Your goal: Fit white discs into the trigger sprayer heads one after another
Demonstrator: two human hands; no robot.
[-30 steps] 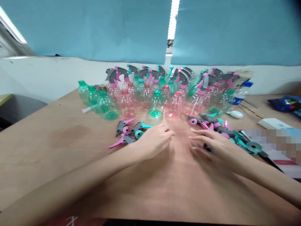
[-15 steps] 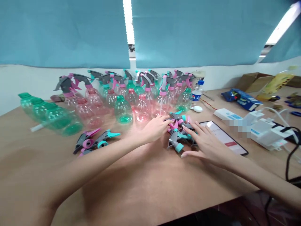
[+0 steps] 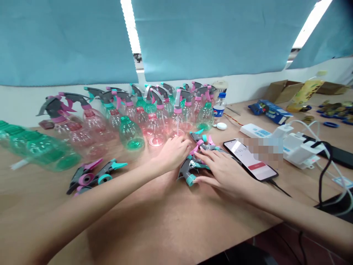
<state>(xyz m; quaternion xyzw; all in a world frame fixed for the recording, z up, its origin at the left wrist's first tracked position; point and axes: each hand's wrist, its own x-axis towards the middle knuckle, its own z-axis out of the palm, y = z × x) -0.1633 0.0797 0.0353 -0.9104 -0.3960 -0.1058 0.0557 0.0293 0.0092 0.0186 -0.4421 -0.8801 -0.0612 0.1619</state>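
Loose spray heads [image 3: 186,168] heaped on the surface [image 3: 176,224], right hand [image 3: 227,170] spread at their 4 o'clock, left hand [image 3: 175,152] curled at 10 (cannot tell if pinching); best cupped low, gently, from both sides.

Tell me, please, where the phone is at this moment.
In the head view, the phone lies on the table, right of centre, between the right hand and the white power strip.
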